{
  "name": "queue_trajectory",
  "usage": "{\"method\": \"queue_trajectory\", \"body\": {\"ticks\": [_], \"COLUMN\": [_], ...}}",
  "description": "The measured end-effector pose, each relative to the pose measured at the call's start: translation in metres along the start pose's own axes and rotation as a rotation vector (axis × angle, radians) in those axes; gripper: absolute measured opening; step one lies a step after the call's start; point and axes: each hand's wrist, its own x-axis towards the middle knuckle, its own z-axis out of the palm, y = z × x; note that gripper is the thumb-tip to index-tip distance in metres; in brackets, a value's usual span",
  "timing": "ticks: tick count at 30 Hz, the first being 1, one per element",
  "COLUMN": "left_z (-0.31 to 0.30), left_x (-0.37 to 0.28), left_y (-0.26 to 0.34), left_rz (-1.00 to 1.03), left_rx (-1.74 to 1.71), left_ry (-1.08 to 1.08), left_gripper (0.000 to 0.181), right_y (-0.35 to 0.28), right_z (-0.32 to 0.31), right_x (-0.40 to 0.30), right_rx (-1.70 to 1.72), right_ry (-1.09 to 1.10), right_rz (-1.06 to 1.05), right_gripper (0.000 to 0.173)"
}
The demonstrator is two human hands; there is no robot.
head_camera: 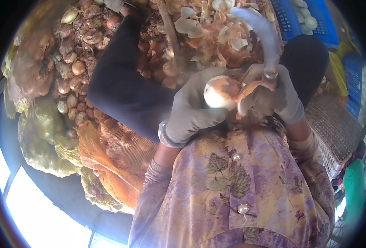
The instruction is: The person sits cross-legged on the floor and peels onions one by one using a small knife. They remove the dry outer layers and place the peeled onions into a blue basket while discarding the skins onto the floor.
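Observation:
A partly peeled onion (221, 93), white below with brown-orange skin on top, lies in my left hand (192, 105), which wears a grey glove. My right hand (274, 94), gloved too, is closed around the handle of a curved-blade knife (268, 40); the blade points up and away from me and looks blurred. A strip of onion skin (251, 90) stretches from the onion to the fingers of my right hand. Beyond both hands lies a heap of loose onion skins (214, 40).
Unpeeled onions (77, 68) are piled at the left, beside an orange mesh sack (108, 161) and yellow-green mesh sacks (43, 139). At the upper right, a blue plastic crate (324, 24) holds pale peeled onions (310, 22). A woven basket (335, 124) is by my right arm.

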Motion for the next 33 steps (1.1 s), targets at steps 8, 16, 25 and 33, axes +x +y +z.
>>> {"method": "queue_trajectory", "body": {"ticks": [8,16,25,33], "left_z": [-0.001,0.007,0.013,0.085], "left_x": [0.007,0.008,0.008,0.102], "left_y": [0.005,0.001,-0.024,0.058], "left_rz": [-0.032,-0.120,-0.095,0.266], "left_rx": [0.069,0.042,-0.107,0.367], "left_ry": [0.023,0.115,0.034,0.032], "left_gripper": [0.070,0.061,0.076,0.071], "right_y": [0.007,0.000,0.036,0.100], "right_z": [-0.025,0.007,-0.034,-0.060], "right_x": [0.016,0.002,0.027,0.062], "right_rx": [0.017,-0.773,-0.816,-0.306], "right_ry": [0.416,0.049,0.483,0.544], "right_rz": [0.012,-0.313,0.088,0.240], "right_gripper": [0.019,0.028,0.032,0.022]}}
